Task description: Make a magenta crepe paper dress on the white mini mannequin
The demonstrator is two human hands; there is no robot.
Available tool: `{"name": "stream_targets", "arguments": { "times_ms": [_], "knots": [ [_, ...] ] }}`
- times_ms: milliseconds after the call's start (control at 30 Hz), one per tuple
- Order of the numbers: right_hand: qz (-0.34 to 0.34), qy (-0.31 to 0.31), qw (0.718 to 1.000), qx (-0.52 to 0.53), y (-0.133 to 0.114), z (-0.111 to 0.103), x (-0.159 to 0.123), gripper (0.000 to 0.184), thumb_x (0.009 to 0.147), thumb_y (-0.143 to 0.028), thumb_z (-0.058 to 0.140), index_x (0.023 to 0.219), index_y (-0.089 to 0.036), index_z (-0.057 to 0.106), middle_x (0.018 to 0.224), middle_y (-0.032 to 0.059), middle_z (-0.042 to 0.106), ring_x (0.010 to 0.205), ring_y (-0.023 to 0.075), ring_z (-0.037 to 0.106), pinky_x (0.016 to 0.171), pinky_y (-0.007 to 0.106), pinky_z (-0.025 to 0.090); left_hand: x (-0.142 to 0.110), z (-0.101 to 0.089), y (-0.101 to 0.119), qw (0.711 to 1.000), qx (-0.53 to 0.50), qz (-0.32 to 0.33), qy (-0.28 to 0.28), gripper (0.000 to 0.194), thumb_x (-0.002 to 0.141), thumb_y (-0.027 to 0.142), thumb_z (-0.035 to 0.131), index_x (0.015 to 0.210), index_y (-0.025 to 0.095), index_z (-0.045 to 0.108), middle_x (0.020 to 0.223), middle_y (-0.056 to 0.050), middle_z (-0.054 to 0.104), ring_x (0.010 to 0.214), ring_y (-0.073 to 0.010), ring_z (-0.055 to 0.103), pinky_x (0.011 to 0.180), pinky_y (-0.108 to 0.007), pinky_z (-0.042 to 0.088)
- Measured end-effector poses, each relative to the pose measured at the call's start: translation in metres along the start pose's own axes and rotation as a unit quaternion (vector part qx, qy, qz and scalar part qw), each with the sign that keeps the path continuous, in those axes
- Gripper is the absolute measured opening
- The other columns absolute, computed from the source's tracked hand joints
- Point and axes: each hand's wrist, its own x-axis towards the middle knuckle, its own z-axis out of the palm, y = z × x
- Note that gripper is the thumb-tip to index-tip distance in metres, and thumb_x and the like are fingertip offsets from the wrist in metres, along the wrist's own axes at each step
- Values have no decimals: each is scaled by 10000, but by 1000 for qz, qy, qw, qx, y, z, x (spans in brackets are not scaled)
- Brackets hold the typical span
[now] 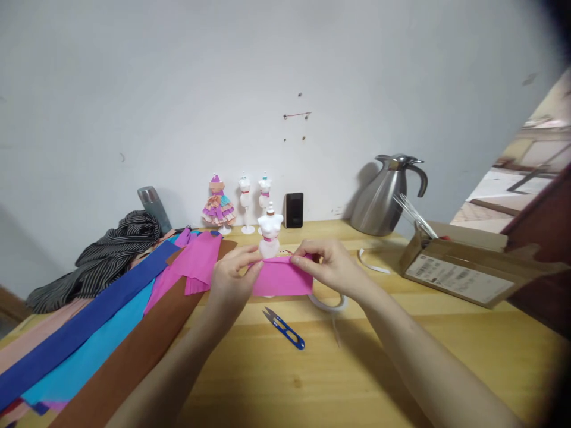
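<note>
A strip of bright pink crepe paper point(283, 279) is stretched between my two hands, its upper edge folded over. My left hand point(234, 273) pinches the left end of that edge between thumb and fingers. Toward the right end, my right hand point(323, 261) grips the same edge. Just behind the strip stands a small white mannequin point(270, 229) with a red band at its waist; the strip hides its lower part. Blue thread snips point(284, 328) lie on the table below my hands. A roll of white tape point(328, 306) sits partly behind the strip, near my right wrist.
Colored paper strips point(129, 297) and a striped cloth point(118, 246) cover the left side. Along the wall stand a dressed mannequin point(218, 205), two bare ones, a phone point(294, 210) and a steel jug point(381, 199). A cardboard box point(464, 267) occupies the right of the wooden table point(285, 392).
</note>
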Motion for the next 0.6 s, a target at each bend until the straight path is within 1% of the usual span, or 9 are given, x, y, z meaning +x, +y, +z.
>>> {"name": "stream_targets", "arguments": {
  "times_ms": [67,133,200,267,300,367,467,533,600],
  "knots": [
    [-14,21,998,-53,-1,-1,-1,293,831,-325,569,593,-168,631,593,28,603,576,148,531,566,284,380,-1,-1,3,998,41,40,22,185,769,246,624,839,195,788,1095,-123,735,992,-264,693,923,-405,520],
    [-27,30,998,-49,0,-1,-2,291,833,-329,569,591,-173,610,651,41,619,627,164,561,609,300,409,-1,-2,6,997,39,51,33,193,770,241,620,848,190,789,1078,-123,740,975,-262,698,916,-399,523],
    [-42,32,999,-2,1,-1,-2,244,816,-328,595,626,-175,610,804,72,667,761,195,617,708,328,451,-1,-1,9,1000,-5,18,21,179,757,238,626,816,176,783,953,-111,767,899,-246,711,849,-366,546],
    [-40,18,997,68,2,0,-2,199,794,-322,625,660,-177,608,938,90,684,899,222,637,813,357,459,0,-1,11,996,-78,-46,1,156,731,249,642,767,162,767,812,-88,769,782,-219,712,732,-316,558],
    [-29,7,994,104,2,0,-2,187,785,-324,638,672,-179,606,943,88,686,927,226,636,833,361,458,0,-1,12,990,-117,-81,-10,147,714,256,654,748,157,757,770,-78,763,728,-203,704,675,-291,551],
    [3,-21,987,161,2,1,-2,195,768,-340,663,676,-181,595,831,60,671,858,207,632,776,336,466,1,-1,13,975,-177,-135,-20,134,678,264,682,719,150,738,731,-61,752,659,-172,679,603,-252,521],
    [56,-55,974,212,1,1,-3,238,743,-376,698,683,-181,576,613,-16,553,598,130,530,578,263,408,1,-1,13,961,-210,-178,-28,134,641,256,711,713,143,719,646,-27,715,566,-121,612,535,-208,454],
    [83,-77,963,244,1,0,-4,261,725,-396,719,720,-177,577,583,-39,518,532,100,470,520,237,359,2,-2,14,956,-214,-198,-29,151,623,255,726,716,138,703,581,-4,674,511,-97,561,502,-194,410],
    [99,-97,954,265,3,-1,-3,285,697,-401,744,767,-173,588,635,-26,557,559,102,497,522,228,365,3,-4,14,951,-222,-214,-27,180,616,268,734,729,139,680,559,7,651,495,-91,535,497,-191,398]
  ]
}}
